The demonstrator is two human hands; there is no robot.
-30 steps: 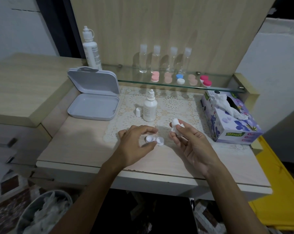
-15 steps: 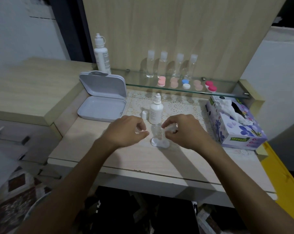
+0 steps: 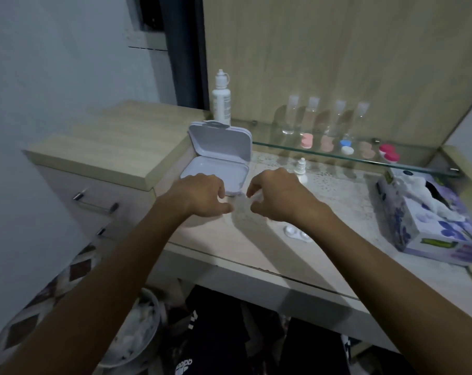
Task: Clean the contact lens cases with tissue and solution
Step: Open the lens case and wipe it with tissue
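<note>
A white contact lens case (image 3: 297, 234) lies open on the table top, just below my right wrist, and neither hand touches it. My left hand (image 3: 202, 196) and my right hand (image 3: 278, 196) hover side by side above the table with fingers curled, in front of the open grey box (image 3: 218, 158). A faint pale blur sits between the fingertips; I cannot tell whether either hand holds anything. The small white solution bottle (image 3: 301, 169) stands uncapped behind my right hand. The tissue box (image 3: 429, 228) is at the right.
A glass shelf (image 3: 283, 146) at the back carries several coloured lens cases and clear bottles (image 3: 313, 115). A tall white bottle (image 3: 221, 100) stands at its left end. Drawers (image 3: 94, 201) are to the left. A bin (image 3: 137, 339) with used tissues sits under the table.
The lens case has left my left hand and now lies on the table. Both hands have moved left, away from it, towards the grey box. The view has swung left.
</note>
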